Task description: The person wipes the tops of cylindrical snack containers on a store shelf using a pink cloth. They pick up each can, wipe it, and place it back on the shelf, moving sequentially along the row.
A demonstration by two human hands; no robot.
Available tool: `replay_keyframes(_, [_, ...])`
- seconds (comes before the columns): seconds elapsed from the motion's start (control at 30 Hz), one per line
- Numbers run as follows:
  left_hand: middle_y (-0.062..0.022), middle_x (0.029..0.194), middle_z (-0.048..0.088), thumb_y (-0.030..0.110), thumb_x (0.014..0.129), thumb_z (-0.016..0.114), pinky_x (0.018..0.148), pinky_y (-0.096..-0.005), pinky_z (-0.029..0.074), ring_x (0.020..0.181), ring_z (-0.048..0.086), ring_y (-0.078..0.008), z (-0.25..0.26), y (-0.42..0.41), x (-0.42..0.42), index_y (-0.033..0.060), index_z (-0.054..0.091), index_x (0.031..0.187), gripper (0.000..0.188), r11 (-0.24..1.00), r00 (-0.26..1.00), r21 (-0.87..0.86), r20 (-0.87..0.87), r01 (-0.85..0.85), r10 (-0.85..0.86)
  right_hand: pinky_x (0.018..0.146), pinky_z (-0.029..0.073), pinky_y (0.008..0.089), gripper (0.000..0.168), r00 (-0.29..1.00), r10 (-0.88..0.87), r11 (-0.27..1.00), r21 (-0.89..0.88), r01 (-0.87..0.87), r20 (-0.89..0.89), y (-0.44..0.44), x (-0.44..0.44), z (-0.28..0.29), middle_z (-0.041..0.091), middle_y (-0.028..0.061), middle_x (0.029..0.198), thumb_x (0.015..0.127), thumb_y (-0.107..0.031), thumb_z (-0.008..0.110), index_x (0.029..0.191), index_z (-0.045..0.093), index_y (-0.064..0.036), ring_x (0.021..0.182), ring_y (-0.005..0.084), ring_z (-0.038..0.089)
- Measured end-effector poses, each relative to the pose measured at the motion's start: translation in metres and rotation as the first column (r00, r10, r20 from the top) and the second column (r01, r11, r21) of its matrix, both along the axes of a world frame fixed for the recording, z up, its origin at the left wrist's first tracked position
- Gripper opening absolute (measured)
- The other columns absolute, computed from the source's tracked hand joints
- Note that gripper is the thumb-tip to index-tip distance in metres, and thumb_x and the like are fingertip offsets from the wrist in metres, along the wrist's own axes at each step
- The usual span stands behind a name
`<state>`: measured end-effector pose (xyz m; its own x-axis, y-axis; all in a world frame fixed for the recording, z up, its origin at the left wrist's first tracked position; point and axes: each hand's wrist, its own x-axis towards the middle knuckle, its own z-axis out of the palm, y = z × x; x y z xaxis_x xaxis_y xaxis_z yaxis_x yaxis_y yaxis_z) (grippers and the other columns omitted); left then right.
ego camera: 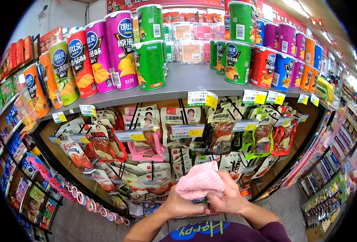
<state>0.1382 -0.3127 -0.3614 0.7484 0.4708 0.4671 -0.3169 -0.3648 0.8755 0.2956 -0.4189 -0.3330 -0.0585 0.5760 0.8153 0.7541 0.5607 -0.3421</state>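
Note:
A pink knitted cloth (200,181) is bunched in my right hand (230,195), low in front of my body. Beside it, my left hand (181,204) curls around an item beneath the cloth. Only a small blue and reddish part of that item shows; it looks like a chip canister, mostly hidden by cloth and fingers. Before me runs a grey shelf (184,78). A green chip canister (149,65) stands left of its middle with another stacked on top, and a second green canister (237,62) stands to the right.
Purple canisters (124,50) and a red one (82,63) line the shelf's left. Clear plastic boxes (190,50) are stacked behind. Price tags (202,98) hang along the front edge. Below, bagged meat snacks (180,121) hang on hooks close to my hands. Side racks (323,193) flank the floor.

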Motion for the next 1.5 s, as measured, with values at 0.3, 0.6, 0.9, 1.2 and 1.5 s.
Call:
replay_keyframes(0.3, [-0.0166, 0.109, 0.062, 0.022, 0.052, 0.08, 0.089, -0.0344, 0.049, 0.098, 0.062, -0.024, 0.097, 0.035, -0.057, -0.0112, 0.045, 0.124, 0.087, 0.87, 0.833, 0.094, 0.354, -0.484, 0.425, 0.068, 0.052, 0.0264, 0.035, 0.962, -0.103, 0.995, -0.025, 0.1, -0.253, -0.032, 0.023, 0.155, 0.068, 0.0052, 0.089, 0.094, -0.019, 0.048, 0.119, 0.057, 0.003, 0.074, 0.0109, 0.063])
replay_keyframes(0.6, [-0.0111, 0.107, 0.062, 0.015, 0.057, 0.075, 0.088, -0.032, 0.047, 0.096, 0.061, -0.0186, 0.182, 0.125, -0.055, -0.0062, 0.049, 0.121, 0.072, 0.84, 0.807, 0.199, 0.455, -0.505, 0.377, 0.061, 0.056, 0.0371, 0.039, 0.948, -0.29, 0.94, -0.146, 0.308, 0.129, 0.164, 0.035, 0.307, 0.064, 0.0136, 0.062, 0.097, -0.028, 0.038, 0.1, 0.063, 0.002, 0.056, 0.0218, 0.066])
replay_keyframes(0.9, [-0.0123, 0.108, 0.06, 0.02, 0.054, 0.074, 0.088, -0.0321, 0.047, 0.097, 0.059, -0.0196, 0.182, 0.137, -0.055, -0.0055, 0.044, 0.123, 0.079, 0.836, 0.857, 0.274, 0.356, -0.476, 0.372, 0.07, 0.053, 0.042, 0.039, 0.61, -0.491, 0.625, -0.236, 0.744, 0.622, 0.36, 0.13, 0.261, 0.067, 0.0226, 0.084, 0.095, -0.032, 0.045, 0.104, 0.063, 0.002, 0.081, 0.034, 0.067])
replay_keyframes(1.2, [-0.0139, 0.109, 0.06, 0.023, 0.049, 0.075, 0.09, -0.034, 0.046, 0.098, 0.06, -0.0217, 0.17, 0.148, -0.053, -0.0068, 0.043, 0.125, 0.087, 0.827, 0.851, 0.279, 0.363, -0.488, 0.38, 0.089, 0.048, 0.0414, 0.057, 0.713, -0.154, 0.671, -0.458, 0.584, 0.684, 0.317, 0.11, 0.256, 0.064, 0.0293, 0.096, 0.097, -0.041, 0.034, 0.113, 0.057, 0.008, 0.096, 0.0387, 0.062])
replay_keyframes(1.5, [-0.0148, 0.109, 0.057, 0.02, 0.045, 0.075, 0.091, -0.0341, 0.045, 0.1, 0.059, -0.0235, 0.164, 0.151, -0.059, -0.0085, 0.042, 0.125, 0.091, 0.706, 0.8, 0.379, 0.331, -0.598, 0.5, 0.09, 0.046, 0.0437, 0.055, 0.51, -0.139, 0.604, -0.335, 0.723, 0.849, 0.331, 0.117, 0.253, 0.063, 0.0309, 0.097, 0.097, -0.035, 0.032, 0.094, 0.064, 0.009, 0.098, 0.0415, 0.059])
